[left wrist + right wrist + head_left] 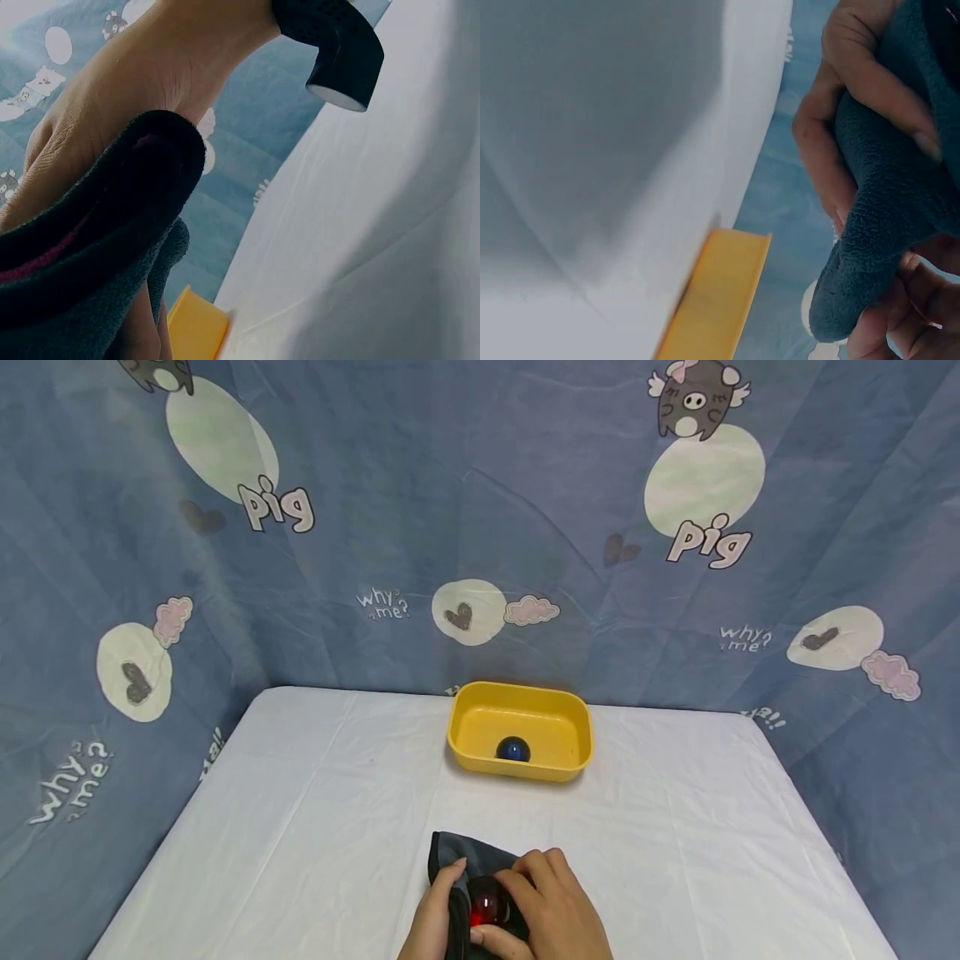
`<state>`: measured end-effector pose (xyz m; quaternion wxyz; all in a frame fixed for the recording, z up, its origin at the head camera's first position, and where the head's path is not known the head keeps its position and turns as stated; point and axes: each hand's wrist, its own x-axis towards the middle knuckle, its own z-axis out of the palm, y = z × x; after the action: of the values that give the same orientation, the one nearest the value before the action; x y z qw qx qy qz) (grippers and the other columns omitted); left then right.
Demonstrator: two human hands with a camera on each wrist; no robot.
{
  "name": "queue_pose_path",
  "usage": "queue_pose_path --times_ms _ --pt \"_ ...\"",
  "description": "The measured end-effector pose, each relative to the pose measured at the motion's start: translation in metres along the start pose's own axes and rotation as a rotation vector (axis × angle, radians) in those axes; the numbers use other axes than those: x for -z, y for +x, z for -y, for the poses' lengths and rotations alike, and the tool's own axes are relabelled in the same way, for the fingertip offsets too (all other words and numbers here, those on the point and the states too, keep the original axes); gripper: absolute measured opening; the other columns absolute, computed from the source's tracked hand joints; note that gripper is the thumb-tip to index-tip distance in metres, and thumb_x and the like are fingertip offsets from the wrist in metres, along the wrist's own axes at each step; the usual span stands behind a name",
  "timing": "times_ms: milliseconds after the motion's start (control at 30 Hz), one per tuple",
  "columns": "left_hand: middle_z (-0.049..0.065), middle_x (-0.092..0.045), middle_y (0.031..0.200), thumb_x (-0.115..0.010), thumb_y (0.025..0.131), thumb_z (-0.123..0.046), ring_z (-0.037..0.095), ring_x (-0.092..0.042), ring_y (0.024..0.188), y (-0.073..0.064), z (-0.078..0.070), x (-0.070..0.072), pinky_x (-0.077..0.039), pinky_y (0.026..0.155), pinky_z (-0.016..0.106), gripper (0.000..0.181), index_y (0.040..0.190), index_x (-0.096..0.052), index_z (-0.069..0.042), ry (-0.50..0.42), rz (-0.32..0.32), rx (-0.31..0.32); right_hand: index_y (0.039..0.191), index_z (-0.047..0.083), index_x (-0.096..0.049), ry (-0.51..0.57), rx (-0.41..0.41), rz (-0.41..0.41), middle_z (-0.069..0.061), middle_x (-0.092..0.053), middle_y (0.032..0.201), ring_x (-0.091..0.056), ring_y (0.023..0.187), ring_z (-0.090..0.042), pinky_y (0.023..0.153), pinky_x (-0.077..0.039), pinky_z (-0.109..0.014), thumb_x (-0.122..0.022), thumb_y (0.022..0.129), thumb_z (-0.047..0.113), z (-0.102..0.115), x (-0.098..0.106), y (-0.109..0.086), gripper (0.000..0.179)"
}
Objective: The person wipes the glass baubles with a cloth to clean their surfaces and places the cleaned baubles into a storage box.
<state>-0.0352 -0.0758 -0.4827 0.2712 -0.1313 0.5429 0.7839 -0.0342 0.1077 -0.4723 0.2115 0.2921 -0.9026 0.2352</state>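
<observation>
A dark grey-blue cloth (480,852) is held up by both hands at the near middle of the table in the head view. My left hand (429,920) grips its folded left side, thumb on top. Within the cloth sits a shiny, see-through red ball (487,902). My right hand (558,914) pinches this ball between index finger and thumb, its other fingers against the cloth. In the right wrist view, fingers press into the cloth (885,195), which hides the ball there. Thick folds of the cloth (112,232) also cover most of the left hand in the left wrist view.
Beyond the hands, a yellow tray (472,762) stands near the far edge of the white-covered table (315,827). Inside it lies a dark blue ball (513,748). A blue printed curtain (525,527) rises behind the table and along both sides.
</observation>
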Motion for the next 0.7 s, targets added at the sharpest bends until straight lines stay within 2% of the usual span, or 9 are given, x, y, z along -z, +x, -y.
queue_pose_path --times_ms 100,167,200,267,333,500,533,600,700 --pt "0.032 -0.047 0.134 -0.024 0.109 -0.039 0.028 -0.058 0.115 0.0003 0.0011 0.0000 -0.049 0.104 0.041 0.072 0.155 -0.017 0.016 0.014 -0.021 0.004 0.100 0.019 -0.075 -0.032 -0.015 0.028 0.011 -0.051 0.097 -0.041 0.088 -0.005 0.074 -0.044 -0.024 -0.073 0.088 0.068 0.0010 -0.0001 0.0000 0.050" --pt "0.039 -0.029 0.147 -0.024 0.109 -0.037 0.039 -0.043 0.132 0.0006 0.0009 0.0002 -0.037 0.116 0.049 0.072 0.156 -0.011 0.016 0.031 -0.038 -0.014 0.108 0.017 -0.075 -0.054 -0.024 0.059 0.010 -0.053 0.101 -0.042 0.090 -0.006 0.076 -0.045 -0.025 -0.070 0.088 0.071 0.0027 -0.0002 -0.0009 0.057" --pt "0.040 -0.029 0.148 -0.022 0.109 -0.039 0.042 -0.041 0.135 0.0008 0.0008 0.0004 -0.035 0.117 0.052 0.072 0.156 -0.011 0.015 0.029 -0.021 -0.008 0.115 0.016 -0.074 -0.065 -0.029 0.074 0.009 -0.053 0.104 -0.042 0.092 -0.006 0.077 -0.046 -0.025 -0.068 0.088 0.073 0.0038 -0.0003 -0.0015 0.063" --pt "0.041 -0.013 0.153 -0.022 0.109 -0.040 0.047 -0.022 0.144 0.0008 -0.0006 0.0009 -0.022 0.122 0.056 0.074 0.156 -0.007 0.016 0.024 -0.018 -0.017 0.127 0.014 -0.070 -0.075 -0.033 0.084 0.008 -0.055 0.108 -0.044 0.095 -0.006 0.080 -0.048 -0.027 -0.066 0.087 0.077 0.0060 -0.0010 -0.0025 0.074" --pt "0.041 -0.013 0.151 -0.018 0.109 -0.043 0.047 -0.023 0.142 0.0011 -0.0011 0.0022 -0.026 0.121 0.051 0.076 0.155 -0.005 0.016 -0.003 0.021 0.005 0.133 0.013 -0.066 -0.079 -0.020 0.068 0.007 -0.057 0.112 -0.047 0.098 -0.008 0.084 -0.049 -0.028 -0.066 0.085 0.079 0.0077 -0.0020 -0.0030 0.081" --pt "0.042 -0.002 0.152 -0.017 0.109 -0.041 0.049 -0.013 0.145 0.0022 -0.0008 0.0015 -0.023 0.122 0.047 0.076 0.154 0.002 0.016 -0.052 0.021 0.010 0.119 0.014 -0.068 -0.046 0.035 -0.036 0.005 -0.060 0.111 -0.051 0.097 -0.009 0.085 -0.047 -0.026 -0.074 0.085 0.071 0.0086 -0.0058 -0.0027 0.067" --pt "0.042 0.004 0.152 -0.018 0.109 -0.039 0.051 -0.004 0.145 0.0021 -0.0007 0.0010 -0.015 0.124 0.051 0.075 0.154 0.004 0.017 -0.058 0.008 -0.007 0.117 0.014 -0.070 -0.036 0.044 -0.048 0.005 -0.060 0.109 -0.051 0.096 -0.009 0.084 -0.047 -0.025 -0.075 0.086 0.069 0.0085 -0.0063 -0.0024 0.064" --pt "0.044 0.003 0.151 -0.020 0.109 -0.037 0.052 -0.006 0.144 0.0016 -0.0002 0.0007 -0.016 0.124 0.052 0.074 0.154 0.003 0.018 -0.040 -0.015 -0.030 0.114 0.013 -0.071 -0.020 0.051 -0.057 0.007 -0.059 0.106 -0.050 0.094 -0.008 0.083 -0.046 -0.024 -0.075 0.087 0.067 0.0086 -0.0064 -0.0015 0.061" --pt "0.044 -0.012 0.149 -0.020 0.109 -0.038 0.044 -0.034 0.137 0.0008 0.0003 0.0025 -0.034 0.117 0.046 0.074 0.153 -0.002 0.018 -0.032 -0.017 -0.029 0.112 0.013 -0.074 -0.010 0.033 -0.038 0.010 -0.057 0.101 -0.047 0.091 -0.005 0.078 -0.045 -0.022 -0.073 0.088 0.068 0.0093 -0.0050 0.0002 0.060"
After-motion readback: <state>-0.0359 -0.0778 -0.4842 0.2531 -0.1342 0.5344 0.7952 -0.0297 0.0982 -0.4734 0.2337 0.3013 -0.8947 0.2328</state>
